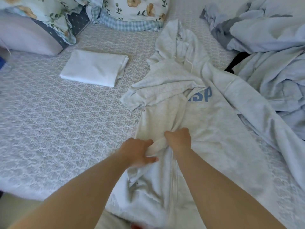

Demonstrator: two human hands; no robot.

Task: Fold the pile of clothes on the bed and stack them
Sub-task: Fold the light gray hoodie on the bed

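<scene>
Left hand (137,150) and right hand (179,140) are both closed on one bunched fold at the left side of the grey hoodie (206,129), which lies spread at the near bed edge. Judged mid-fold: the next move calls for carrying that side across flat. Beyond lie a folded white garment (94,67) and the unfolded pile (270,52), far right.

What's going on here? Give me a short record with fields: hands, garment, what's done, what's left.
left hand: gripping bunched fabric of the hoodie
right hand: gripping the same bunch, beside the left
hoodie: pale grey, blue lettering, spread out unfolded, one sleeve lying across its chest
folded white garment: lies flat on the bed sheet
unfolded pile: heaped at the far right
pillows: at the head of the bed
</scene>
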